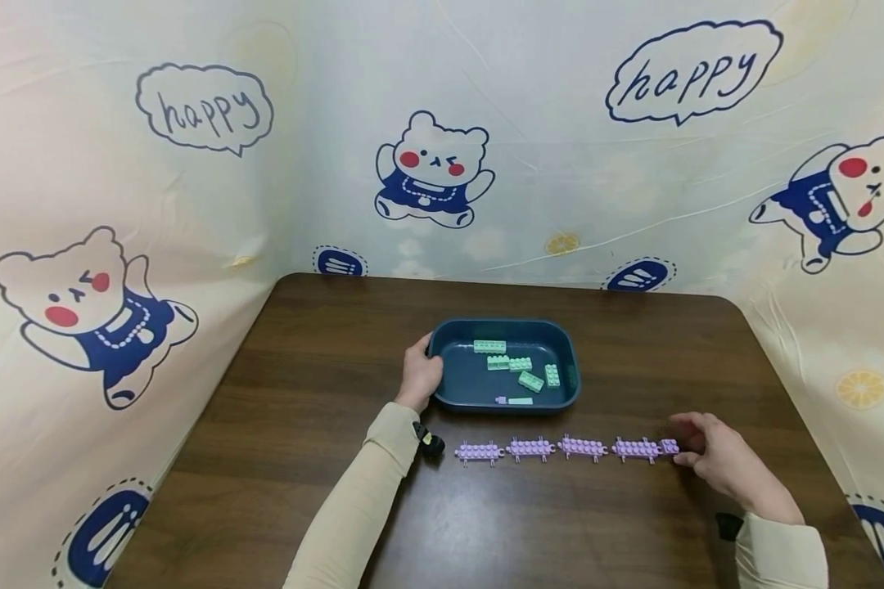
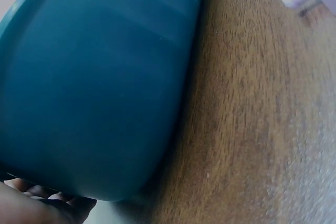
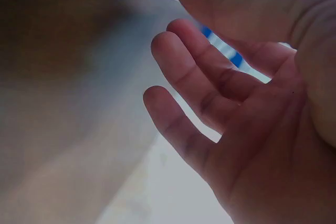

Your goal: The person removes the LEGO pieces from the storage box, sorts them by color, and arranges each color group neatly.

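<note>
My left hand (image 1: 421,376) grips the left end of a dark blue-green plastic tray (image 1: 442,402), thumb at the rim. In the left wrist view, fingertips curl at the wall of the tray (image 2: 100,87). Near the front of the tray, a row of purple building-block segments (image 1: 584,447) with small side pegs lies on the table. At its right end sits a small purple block (image 1: 669,447). My right hand (image 1: 729,462) is beside that block, thumb at its edge and forefinger apart above it. In the right wrist view, purple shows just past the thumb (image 3: 236,9).
Inside the tray lie several light green bricks (image 1: 520,364) and a small purple piece (image 1: 501,401) beside a pale green one. The brown wooden table (image 1: 324,360) is bordered by a printed cloth (image 1: 545,188) at the back and sides.
</note>
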`<state>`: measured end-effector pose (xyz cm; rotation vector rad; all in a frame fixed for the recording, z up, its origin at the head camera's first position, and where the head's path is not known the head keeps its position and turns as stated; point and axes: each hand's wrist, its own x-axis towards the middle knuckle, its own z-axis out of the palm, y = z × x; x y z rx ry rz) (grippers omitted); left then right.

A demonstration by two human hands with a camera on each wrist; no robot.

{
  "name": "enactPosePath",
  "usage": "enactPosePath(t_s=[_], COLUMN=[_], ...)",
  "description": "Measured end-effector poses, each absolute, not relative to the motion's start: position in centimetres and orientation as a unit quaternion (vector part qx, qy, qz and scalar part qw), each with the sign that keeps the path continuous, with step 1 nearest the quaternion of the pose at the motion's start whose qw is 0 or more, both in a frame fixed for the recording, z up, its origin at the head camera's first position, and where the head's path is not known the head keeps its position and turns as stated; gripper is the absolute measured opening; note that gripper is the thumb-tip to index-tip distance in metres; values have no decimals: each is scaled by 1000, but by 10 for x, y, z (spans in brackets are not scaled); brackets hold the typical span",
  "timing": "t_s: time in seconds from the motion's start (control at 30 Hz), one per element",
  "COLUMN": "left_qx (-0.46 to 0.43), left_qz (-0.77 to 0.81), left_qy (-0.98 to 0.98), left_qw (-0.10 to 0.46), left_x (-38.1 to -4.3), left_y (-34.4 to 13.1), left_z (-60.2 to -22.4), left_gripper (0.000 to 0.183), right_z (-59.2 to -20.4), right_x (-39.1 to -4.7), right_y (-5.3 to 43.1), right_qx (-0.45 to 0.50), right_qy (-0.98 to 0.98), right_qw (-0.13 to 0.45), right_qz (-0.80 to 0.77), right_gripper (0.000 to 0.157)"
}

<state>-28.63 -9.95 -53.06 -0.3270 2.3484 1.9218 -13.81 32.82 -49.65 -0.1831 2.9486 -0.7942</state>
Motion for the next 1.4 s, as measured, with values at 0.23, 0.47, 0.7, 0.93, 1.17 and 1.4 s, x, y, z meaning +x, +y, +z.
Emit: enactPosePath(t_s=[0.23, 0.47, 0.7, 0.93, 1.17, 1.4], left_qx=[-117, -113, -120, -115, -108, -106], left_qz=[625, 622, 622, 622, 625, 626], left_qy=[770, 774, 772, 773, 772, 772], left_qw=[42, 47, 52, 51, 43, 39], left_x=[-286, -286, -285, -283, -283, -284], left_y=[-100, -99, -102, -101, -99, -98], left_z=[-529, -529, -530, -532, -530, -527], left_gripper=[57, 57, 58, 58, 58, 58], right_z=[-461, -457, -478, -486, -487, -490], right_x=[-164, -205, -241, -262, -268, -270], right_y=[296, 224, 154, 124, 110, 104], right_qx=[-74, -139, -197, -229, -212, -208], right_qy=[959, 946, 938, 933, 930, 933], right_qw=[-27, -69, 11, 86, 155, 182], right_qz=[-271, -285, -284, -263, -257, -230], right_gripper=[40, 26, 29, 34, 32, 27])
